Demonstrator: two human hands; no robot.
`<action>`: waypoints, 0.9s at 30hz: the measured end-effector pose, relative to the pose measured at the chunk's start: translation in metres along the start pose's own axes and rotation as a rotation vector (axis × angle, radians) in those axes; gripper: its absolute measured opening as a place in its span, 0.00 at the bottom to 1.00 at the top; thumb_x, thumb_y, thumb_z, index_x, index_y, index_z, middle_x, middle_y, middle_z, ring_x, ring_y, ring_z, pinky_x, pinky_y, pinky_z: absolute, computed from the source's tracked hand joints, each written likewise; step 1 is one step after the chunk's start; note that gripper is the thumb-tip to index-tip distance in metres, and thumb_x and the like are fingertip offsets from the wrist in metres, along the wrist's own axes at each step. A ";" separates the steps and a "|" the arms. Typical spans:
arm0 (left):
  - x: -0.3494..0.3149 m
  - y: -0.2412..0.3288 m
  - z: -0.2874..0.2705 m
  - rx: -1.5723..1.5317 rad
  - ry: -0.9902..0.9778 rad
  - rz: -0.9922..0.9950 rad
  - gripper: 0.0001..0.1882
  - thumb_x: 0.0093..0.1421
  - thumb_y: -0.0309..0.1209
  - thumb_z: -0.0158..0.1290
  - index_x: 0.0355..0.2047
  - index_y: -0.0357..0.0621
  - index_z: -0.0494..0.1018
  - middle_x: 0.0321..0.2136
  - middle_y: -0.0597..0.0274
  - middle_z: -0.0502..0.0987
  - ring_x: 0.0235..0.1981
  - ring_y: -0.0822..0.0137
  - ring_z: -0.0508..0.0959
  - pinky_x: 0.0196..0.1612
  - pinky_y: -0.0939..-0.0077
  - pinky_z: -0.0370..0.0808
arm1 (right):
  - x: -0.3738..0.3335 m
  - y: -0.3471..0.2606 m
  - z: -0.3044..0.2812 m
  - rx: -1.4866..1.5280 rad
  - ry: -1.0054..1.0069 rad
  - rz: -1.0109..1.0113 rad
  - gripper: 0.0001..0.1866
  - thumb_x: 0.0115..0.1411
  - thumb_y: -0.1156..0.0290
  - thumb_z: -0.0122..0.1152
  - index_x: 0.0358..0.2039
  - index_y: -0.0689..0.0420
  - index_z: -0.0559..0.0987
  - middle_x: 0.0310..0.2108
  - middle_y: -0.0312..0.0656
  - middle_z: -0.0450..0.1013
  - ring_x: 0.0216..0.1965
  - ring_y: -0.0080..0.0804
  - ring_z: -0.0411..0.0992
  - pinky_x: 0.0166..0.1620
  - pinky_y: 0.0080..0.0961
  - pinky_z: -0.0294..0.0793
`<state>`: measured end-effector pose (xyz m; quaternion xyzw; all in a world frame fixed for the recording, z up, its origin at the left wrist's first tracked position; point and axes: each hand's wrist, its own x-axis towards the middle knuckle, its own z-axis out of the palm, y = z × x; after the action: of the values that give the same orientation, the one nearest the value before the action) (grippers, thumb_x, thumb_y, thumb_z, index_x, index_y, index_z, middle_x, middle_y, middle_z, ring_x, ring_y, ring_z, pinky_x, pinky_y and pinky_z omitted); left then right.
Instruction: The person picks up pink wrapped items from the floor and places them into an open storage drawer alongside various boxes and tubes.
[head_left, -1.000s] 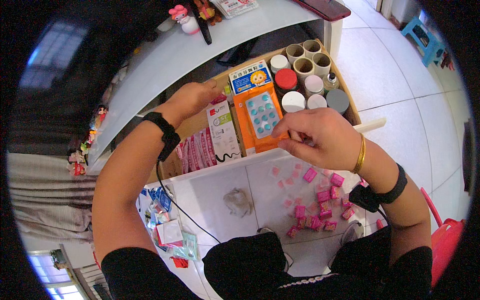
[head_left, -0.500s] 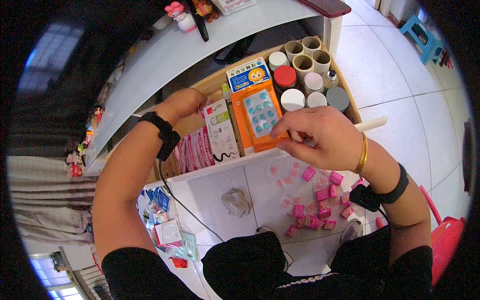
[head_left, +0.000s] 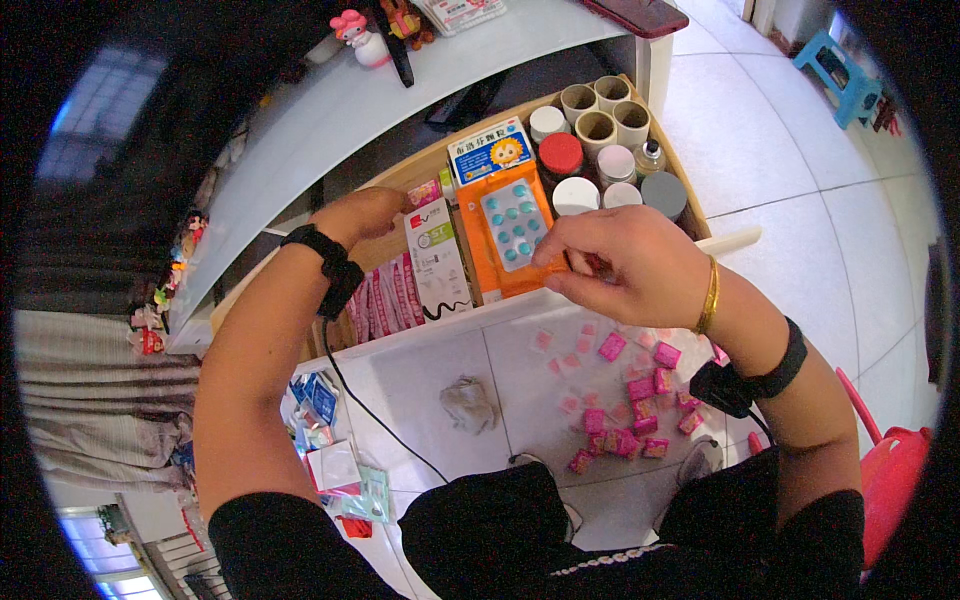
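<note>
Inside the pulled-out drawer (head_left: 560, 283), my left hand (head_left: 368, 214) reaches to the back left. Its closed fingers are at the left end of a small pink pack (head_left: 424, 192). Below that hand stand a row of pink-and-white sachets (head_left: 388, 297) and a white box (head_left: 436, 258). My right hand (head_left: 635, 265) hovers over the drawer's front edge with thumb and fingers curled together; whatever they may hold is hidden. Beside its fingertips, a blister pack of blue tablets (head_left: 516, 225) lies on an orange packet (head_left: 488, 270), below a blue-and-white box (head_left: 490, 150).
Cardboard tubes (head_left: 596, 130) and several lidded jars (head_left: 561, 153) fill the drawer's right side. Small pink boxes (head_left: 620, 443) and clear wrappers lie on the floor, with a crumpled grey lump (head_left: 468, 404) and a pile of packets (head_left: 335, 465). A blue stool (head_left: 838, 80) stands far right.
My left hand has drawn slightly left, and the small pink pack at its fingertips now shows more fully. My right hand stays curled at nearly the same place. The view has shifted a little.
</note>
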<state>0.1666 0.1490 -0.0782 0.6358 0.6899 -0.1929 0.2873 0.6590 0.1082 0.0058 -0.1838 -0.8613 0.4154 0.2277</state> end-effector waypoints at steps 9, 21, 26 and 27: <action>-0.114 0.097 -0.044 0.354 0.556 0.234 0.12 0.77 0.33 0.63 0.57 0.46 0.87 0.49 0.49 0.92 0.49 0.39 0.91 0.52 0.46 0.87 | -0.015 0.009 0.009 -0.092 0.102 -0.161 0.07 0.72 0.69 0.75 0.48 0.54 0.90 0.31 0.43 0.81 0.30 0.40 0.82 0.37 0.39 0.81; -0.270 0.254 0.055 0.480 0.765 0.848 0.12 0.65 0.35 0.68 0.48 0.53 0.85 0.30 0.62 0.77 0.31 0.57 0.84 0.30 0.56 0.80 | -0.037 0.021 0.002 -0.274 0.173 -0.266 0.08 0.70 0.69 0.77 0.47 0.53 0.89 0.42 0.43 0.84 0.42 0.47 0.85 0.46 0.43 0.84; -0.215 0.293 0.189 0.283 0.506 0.978 0.07 0.62 0.34 0.65 0.36 0.48 0.79 0.33 0.61 0.80 0.35 0.56 0.88 0.34 0.56 0.87 | -0.041 0.024 -0.006 -0.288 0.145 -0.255 0.07 0.70 0.65 0.75 0.45 0.51 0.89 0.40 0.44 0.84 0.42 0.50 0.86 0.47 0.48 0.85; -0.190 0.289 0.222 0.262 0.409 1.028 0.10 0.66 0.34 0.63 0.44 0.45 0.81 0.43 0.55 0.84 0.38 0.53 0.89 0.36 0.53 0.89 | -0.040 0.024 -0.006 -0.293 0.115 -0.255 0.08 0.71 0.62 0.72 0.44 0.51 0.89 0.40 0.46 0.86 0.45 0.53 0.87 0.50 0.51 0.87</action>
<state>0.4908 -0.1031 -0.0959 0.9447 0.3035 0.0150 0.1237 0.6989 0.1059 -0.0192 -0.1279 -0.9144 0.2422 0.2981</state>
